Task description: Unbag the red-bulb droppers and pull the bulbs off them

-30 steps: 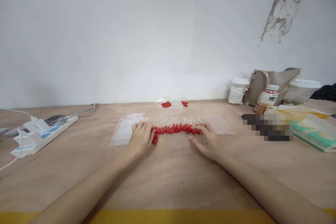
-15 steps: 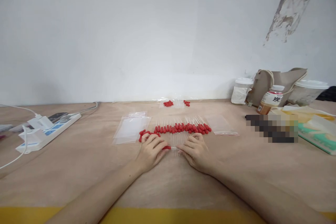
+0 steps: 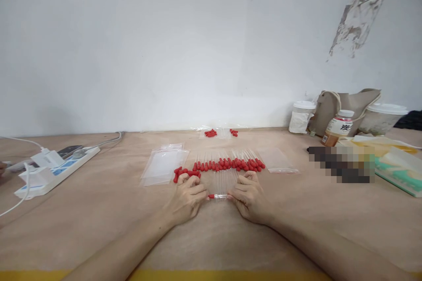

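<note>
My left hand [image 3: 188, 197] is closed, its thumb and fingers pinching a red rubber bulb [image 3: 211, 196]. My right hand [image 3: 249, 197] is also closed, pinching the far end of a clear dropper tube [image 3: 221, 196]. Bulb and tube meet end to end, lying level between the hands. Just beyond them lies a row of bare clear tubes [image 3: 226, 179]. Several loose red bulbs [image 3: 186, 173] lie by my left fingers. Farther back, droppers with red bulbs fitted [image 3: 227, 163] lie side by side, tips toward the wall.
Clear zip bags [image 3: 165, 164] lie left of the droppers, another bag [image 3: 280, 161] right. Bagged red-bulb droppers [image 3: 211, 133] sit by the wall. A power strip [image 3: 62, 171] is at left; a bottle [image 3: 338, 128], lidded cups [image 3: 300, 116] and grey bag [image 3: 328, 112] stand at right.
Both hands have come a little nearer to me and slightly apart. The bulb and tube moved with them, and more of the tube shows. Part of what looks like another hand now appears at the left edge.
</note>
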The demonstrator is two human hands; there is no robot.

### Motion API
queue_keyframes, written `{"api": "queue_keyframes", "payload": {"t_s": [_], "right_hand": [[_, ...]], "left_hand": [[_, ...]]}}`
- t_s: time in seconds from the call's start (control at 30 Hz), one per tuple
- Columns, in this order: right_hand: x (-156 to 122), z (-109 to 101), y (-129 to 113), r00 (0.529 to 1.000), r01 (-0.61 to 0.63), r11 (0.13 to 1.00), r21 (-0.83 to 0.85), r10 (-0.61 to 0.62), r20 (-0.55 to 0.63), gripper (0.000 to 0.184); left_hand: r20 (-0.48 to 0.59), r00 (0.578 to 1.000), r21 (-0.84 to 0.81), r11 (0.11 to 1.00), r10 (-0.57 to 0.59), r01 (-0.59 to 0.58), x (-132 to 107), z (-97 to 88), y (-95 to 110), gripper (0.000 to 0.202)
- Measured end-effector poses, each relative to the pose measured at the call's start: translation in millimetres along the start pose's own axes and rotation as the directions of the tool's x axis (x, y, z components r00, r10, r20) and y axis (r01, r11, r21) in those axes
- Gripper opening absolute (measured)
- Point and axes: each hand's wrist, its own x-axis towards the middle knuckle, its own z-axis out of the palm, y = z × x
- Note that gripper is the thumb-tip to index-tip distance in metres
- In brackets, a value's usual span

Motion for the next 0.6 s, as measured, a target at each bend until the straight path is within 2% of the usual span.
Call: {"api": "queue_keyframes", "payload": {"t_s": [0.07,0.17,0.23,0.3,0.37,0.43,0.5,0.6], "right_hand": [[-2.9,-3.0,5.3,0.999,-0.031,1.0,0.005,0.031,-0.014,0.026],[-7.2,-7.5,14.6,0.987,-0.153,0.988,0.017,0.153,-0.048,0.025],[-8.2,-8.1,17.5,0.973,-0.22,0.975,0.038,0.222,-0.059,0.022],[-7.0,-7.2,16.5,0.964,-0.252,0.966,0.065,0.256,-0.069,0.018],[-3.4,-7.0,12.8,0.957,-0.271,0.959,0.085,0.278,-0.086,0.016],[2.9,-8.9,8.9,0.954,-0.279,0.956,0.095,0.287,-0.087,0.016],[12.0,-11.6,5.9,0.959,-0.266,0.96,0.085,0.273,-0.08,0.016],[29.2,-9.3,3.5,0.968,-0.231,0.972,0.042,0.234,-0.087,0.016]], "left_hand": [[-0.016,1.0,0.005,1.0,-0.006,0.007,-4.6,-1.9,-3.9,0.021],[-0.06,0.995,-0.025,0.997,-0.079,0.078,-12.3,-4.9,-11.9,0.016],[-0.068,0.985,-0.113,0.982,-0.159,0.151,-13.6,-7.3,-17.6,0.015],[-0.082,0.957,-0.205,0.944,-0.28,0.259,-11.3,-11.2,-24.7,0.02],[-0.124,0.889,-0.227,0.885,-0.441,0.407,-8.8,-16.7,-35.9,0.023],[-0.161,0.796,-0.198,0.81,-0.583,0.553,-9.5,-22.3,-51.4,0.027],[-0.127,0.722,-0.181,0.731,-0.681,0.658,-13.8,-25.6,-68.1,0.03],[-0.032,0.666,-0.21,0.656,-0.745,0.725,-20.8,-23.8,-84.5,0.032]]}}
